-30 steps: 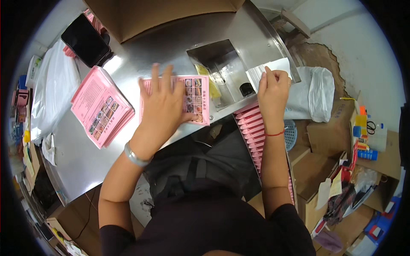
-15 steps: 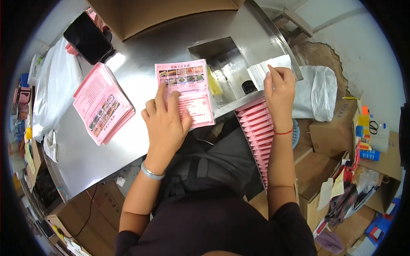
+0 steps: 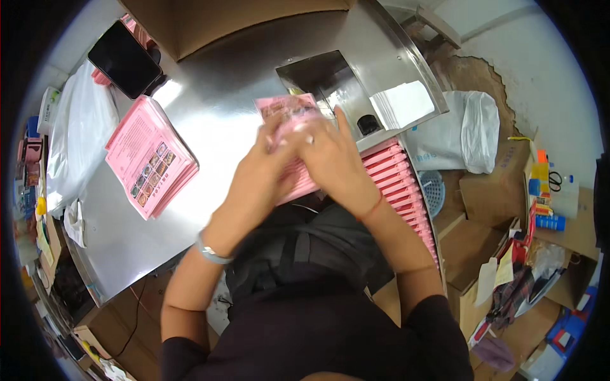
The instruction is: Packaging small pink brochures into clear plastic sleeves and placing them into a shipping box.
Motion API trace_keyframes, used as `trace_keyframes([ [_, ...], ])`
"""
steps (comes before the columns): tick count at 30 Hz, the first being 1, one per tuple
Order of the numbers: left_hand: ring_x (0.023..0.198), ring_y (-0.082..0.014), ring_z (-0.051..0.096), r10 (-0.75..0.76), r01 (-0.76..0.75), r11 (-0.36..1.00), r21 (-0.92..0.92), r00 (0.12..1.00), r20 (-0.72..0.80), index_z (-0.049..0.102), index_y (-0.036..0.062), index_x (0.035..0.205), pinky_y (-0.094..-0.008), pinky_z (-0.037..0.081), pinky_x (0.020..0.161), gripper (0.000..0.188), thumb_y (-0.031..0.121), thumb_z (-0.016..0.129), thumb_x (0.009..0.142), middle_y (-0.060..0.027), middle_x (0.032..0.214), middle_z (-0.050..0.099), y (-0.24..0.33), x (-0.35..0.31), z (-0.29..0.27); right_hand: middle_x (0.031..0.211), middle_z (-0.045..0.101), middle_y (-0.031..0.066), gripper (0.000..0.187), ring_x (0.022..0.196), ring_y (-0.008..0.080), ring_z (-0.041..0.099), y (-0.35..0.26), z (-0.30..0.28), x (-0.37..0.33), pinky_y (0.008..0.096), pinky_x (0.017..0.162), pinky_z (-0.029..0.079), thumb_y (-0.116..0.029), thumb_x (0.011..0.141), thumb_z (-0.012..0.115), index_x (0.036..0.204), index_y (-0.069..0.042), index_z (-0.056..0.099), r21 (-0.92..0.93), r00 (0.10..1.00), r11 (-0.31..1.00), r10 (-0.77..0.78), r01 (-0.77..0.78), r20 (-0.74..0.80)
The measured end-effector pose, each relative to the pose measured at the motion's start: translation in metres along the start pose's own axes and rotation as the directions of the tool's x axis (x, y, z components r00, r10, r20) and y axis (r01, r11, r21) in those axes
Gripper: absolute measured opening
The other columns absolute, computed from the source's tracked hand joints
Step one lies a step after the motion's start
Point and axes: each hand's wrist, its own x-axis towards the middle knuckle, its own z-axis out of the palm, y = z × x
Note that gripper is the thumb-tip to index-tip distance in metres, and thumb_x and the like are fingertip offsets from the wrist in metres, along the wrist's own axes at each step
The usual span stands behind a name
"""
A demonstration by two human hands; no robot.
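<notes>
A pink printed leaflet (image 3: 289, 103) with small food pictures lies at the near edge of the metal table, partly covered by both hands. My left hand (image 3: 264, 168) is on its left side, fingers curled at the paper but smeared by motion. From the right my right hand (image 3: 337, 162) comes across the same leaflet, with one finger raised and the others blurred. A tiny white spot shows between the hands; I cannot make out what it is. The stack of white slips (image 3: 403, 105) lies to the right, apart from my right hand.
On the left is a pile of similar pink leaflets (image 3: 149, 159), with a black phone (image 3: 125, 60) beyond it. A cardboard box (image 3: 241, 22) stands at the back. Past a recess (image 3: 330, 82) in the table, a row of pink folded pieces (image 3: 406, 190) stands beside my right forearm.
My right hand has left the white slips and moved left onto the pink leaflet. My left hand has curled in. The leaflet's top edge has shifted right and the sheet looks bent.
</notes>
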Motion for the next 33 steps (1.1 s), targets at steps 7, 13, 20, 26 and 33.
trace_keyframes([
  [7, 0.105, -0.0267, 0.055, -0.248, 0.217, 0.953, -0.211, 0.960, -0.132, 0.045, -0.0011, 0.127, -0.0368, 0.045, 0.091, 0.061, 0.023, 0.077, 0.081, -0.0185, 0.120, 0.053, 0.011, -0.026, -0.024, 0.075, 0.068, 0.0177, 0.017, 0.071, 0.0342, 0.067, 0.055, -0.005, 0.040, 0.0440, 0.065, 0.052, -0.018, 0.085, 0.061, 0.082, -0.003, 0.069, -0.083, 0.950, 0.949, 0.308, -0.304, 0.042],
  [13, 0.099, -0.0338, 0.055, -0.200, 0.533, 0.462, 0.709, 0.842, -0.502, 0.057, 0.0082, 0.113, -0.0486, 0.040, 0.087, 0.033, 0.033, 0.064, 0.092, -0.0143, 0.110, 0.056, -0.113, -0.100, -0.124, 0.092, 0.060, 0.0160, 0.026, 0.089, 0.0325, 0.057, 0.080, -0.035, -0.023, 0.0419, 0.078, 0.048, -0.008, 0.082, 0.068, 0.107, 0.001, 0.069, -0.168, 0.841, 0.868, 0.376, -0.467, -0.390],
  [20, 0.114, -0.0416, 0.049, -0.009, 0.102, 0.907, 0.408, 0.975, -0.222, 0.056, 0.0016, 0.116, -0.0487, 0.043, 0.097, 0.033, 0.022, 0.064, 0.090, -0.0213, 0.120, 0.052, -0.022, -0.018, -0.036, 0.097, 0.057, 0.0139, 0.026, 0.089, 0.0318, 0.053, 0.090, -0.033, -0.033, 0.0418, 0.081, 0.046, -0.004, 0.081, 0.065, 0.107, 0.000, 0.069, -0.173, 0.866, 0.885, 0.354, -0.432, -0.353],
  [26, 0.142, -0.0455, 0.025, 0.030, -0.042, 0.944, 0.327, 0.999, 0.041, 0.055, 0.0074, 0.127, -0.0596, 0.021, 0.114, 0.046, 0.022, 0.066, 0.084, -0.0204, 0.153, 0.032, 0.000, -0.019, 0.014, 0.103, 0.059, 0.0137, 0.033, 0.093, 0.0323, 0.055, 0.102, -0.060, -0.038, 0.0424, 0.084, 0.046, 0.000, 0.075, 0.065, 0.108, -0.003, 0.069, -0.066, 0.914, 0.949, 0.275, -0.307, -0.297],
  [33, 0.127, -0.0365, 0.040, 0.024, 0.016, 0.842, 0.539, 0.997, -0.067, 0.057, 0.0046, 0.111, -0.0508, 0.029, 0.102, 0.050, 0.022, 0.077, 0.069, -0.0162, 0.135, 0.045, -0.024, -0.027, -0.012, 0.109, 0.063, 0.0113, 0.033, 0.107, 0.0297, 0.058, -0.021, 0.005, -0.014, 0.0595, 0.107, 0.032, -0.014, 0.079, 0.059, 0.110, -0.013, 0.069, 0.236, 0.993, 0.966, -0.096, 0.109, -0.067],
])
